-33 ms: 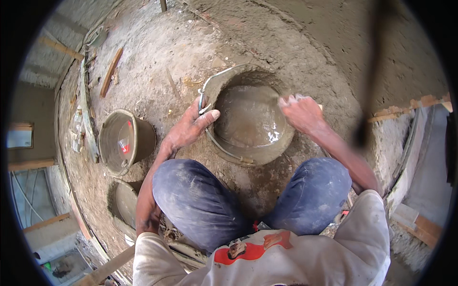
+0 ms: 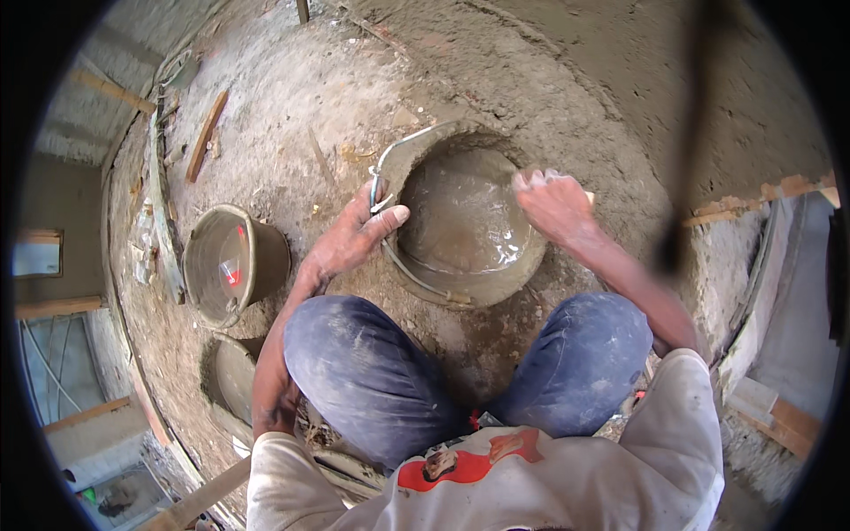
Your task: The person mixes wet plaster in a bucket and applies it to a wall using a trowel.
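On the ground (image 2: 292, 106), ahead of the crouched person (image 2: 567, 482), sits the bucket (image 2: 500, 290), murky liquid (image 2: 460, 203) inside. The left hand (image 2: 363, 232) grasps its left side, thumb on top, fingers down the outside; a firm hold there should keep it from tipping. The right hand (image 2: 556, 205) is at the opposite side, fingers clenched (they hide most of what they hold), seemingly round a pale stub (image 2: 591, 198). Short, low strokes would probably spill least.
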A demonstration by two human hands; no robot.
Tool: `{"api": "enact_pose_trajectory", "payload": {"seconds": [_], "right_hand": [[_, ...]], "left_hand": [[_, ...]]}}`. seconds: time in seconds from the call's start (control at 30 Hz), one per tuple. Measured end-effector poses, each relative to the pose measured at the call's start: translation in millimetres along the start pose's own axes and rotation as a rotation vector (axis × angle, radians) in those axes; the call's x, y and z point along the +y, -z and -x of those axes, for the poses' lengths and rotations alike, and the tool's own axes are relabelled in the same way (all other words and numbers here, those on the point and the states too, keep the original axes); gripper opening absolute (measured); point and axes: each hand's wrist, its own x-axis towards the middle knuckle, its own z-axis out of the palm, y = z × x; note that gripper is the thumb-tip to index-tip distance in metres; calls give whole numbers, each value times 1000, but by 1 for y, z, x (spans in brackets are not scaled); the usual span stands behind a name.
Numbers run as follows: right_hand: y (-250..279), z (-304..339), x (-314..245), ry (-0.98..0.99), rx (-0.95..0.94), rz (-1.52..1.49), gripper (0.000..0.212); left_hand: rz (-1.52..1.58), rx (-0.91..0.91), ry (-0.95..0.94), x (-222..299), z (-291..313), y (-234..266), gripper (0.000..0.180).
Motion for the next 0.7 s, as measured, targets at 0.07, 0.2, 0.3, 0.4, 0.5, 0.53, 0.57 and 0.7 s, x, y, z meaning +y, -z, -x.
{"api": "enact_pose_trajectory", "payload": {"seconds": [0.07,0.2,0.3,0.4,0.5,0.53,0.57,0.7], "right_hand": [[-5,-22,-8,-11,68,87,15],[-7,-67,-13,230,169,169,13],[22,-75,-21,451,233,165,15],[43,-67,-39,587,221,104,16],[27,-47,-46,627,175,93,23],[34,-41,-45,636,115,68,26],[42,-36,-42,645,55,44,29],[44,-3,-15,481,-2,-47,31]], "left_hand": [[-3,-30,17,6,-2,-3,85],[-39,-52,-5,4,-3,-4,88],[-76,-88,-35,6,-9,3,90],[-117,-82,-91,2,-9,3,91],[-97,-78,-121,0,-11,0,90],[-110,-69,-114,-2,-9,1,88],[-122,-61,-108,-4,-7,1,87],[-92,-50,-130,6,-4,1,82]]}}
